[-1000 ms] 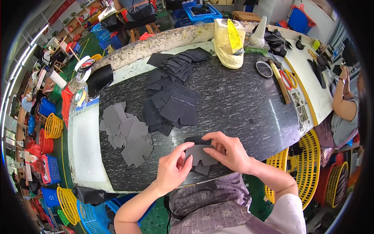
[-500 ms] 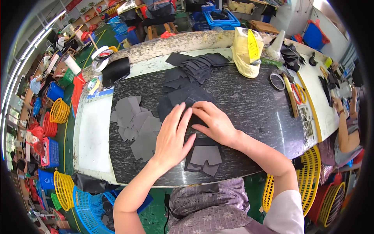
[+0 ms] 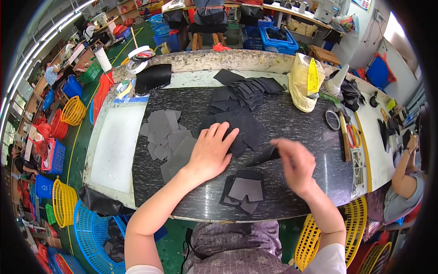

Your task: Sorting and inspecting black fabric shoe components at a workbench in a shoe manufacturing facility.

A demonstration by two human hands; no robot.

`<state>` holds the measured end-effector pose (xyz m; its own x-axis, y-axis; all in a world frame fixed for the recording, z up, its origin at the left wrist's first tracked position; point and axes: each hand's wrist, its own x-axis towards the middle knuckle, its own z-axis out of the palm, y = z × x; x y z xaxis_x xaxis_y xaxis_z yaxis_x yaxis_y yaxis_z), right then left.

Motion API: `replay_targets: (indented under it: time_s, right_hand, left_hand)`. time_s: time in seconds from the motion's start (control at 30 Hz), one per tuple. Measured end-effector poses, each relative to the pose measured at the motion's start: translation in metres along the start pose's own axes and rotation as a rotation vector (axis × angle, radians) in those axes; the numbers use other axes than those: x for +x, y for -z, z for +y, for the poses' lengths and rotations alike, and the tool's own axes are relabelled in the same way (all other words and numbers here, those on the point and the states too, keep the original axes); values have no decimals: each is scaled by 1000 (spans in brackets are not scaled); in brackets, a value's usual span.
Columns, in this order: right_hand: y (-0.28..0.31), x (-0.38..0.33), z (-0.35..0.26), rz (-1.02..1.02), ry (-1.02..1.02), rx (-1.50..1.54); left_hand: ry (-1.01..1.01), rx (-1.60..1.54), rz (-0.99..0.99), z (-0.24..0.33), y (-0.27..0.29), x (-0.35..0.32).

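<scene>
My left hand [image 3: 211, 148] rests with fingers stretched over the near edge of a pile of large black pieces [image 3: 248, 125]. My right hand [image 3: 296, 166], slightly blurred, pinches the corner of a dark cut piece [image 3: 264, 156] to the right of that pile. Grey cut pieces [image 3: 165, 128] lie loosely heaped left of my left hand. In front of me, a notched grey piece [image 3: 246, 188] lies on top of a black one, with smaller grey bits at its lower edge. More black pieces [image 3: 248, 92] are fanned out in overlapping rows beyond the pile.
The dark tabletop [image 3: 315, 137] has a raised stained ledge behind it. A yellow-wrapped container [image 3: 303, 86], tape rolls [image 3: 139, 59], red-handled scissors [image 3: 352, 135] and a hammer [image 3: 343, 137] lie around the edges. Blue [image 3: 93, 235] and yellow baskets [image 3: 358, 228] stand below. Another person's arm [image 3: 404, 166] is at right.
My right hand has moved right, away from my left hand, drawing a dark piece with it. My left hand stays over the pile. The whole view has shifted slightly.
</scene>
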<state>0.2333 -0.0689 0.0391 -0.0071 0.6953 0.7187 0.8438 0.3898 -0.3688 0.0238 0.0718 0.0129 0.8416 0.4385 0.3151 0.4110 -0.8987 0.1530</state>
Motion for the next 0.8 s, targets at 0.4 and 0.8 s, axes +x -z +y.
replay_targets:
  time_s: [0.4, 0.8]
  right_hand:
    - [-17, -17, -46, -394, 85, 149]
    - [-161, 54, -38, -720, 191, 385]
  left_hand:
    - [467, -119, 227, -28, 32, -130]
    - [387, -446, 214, -29, 17, -132]
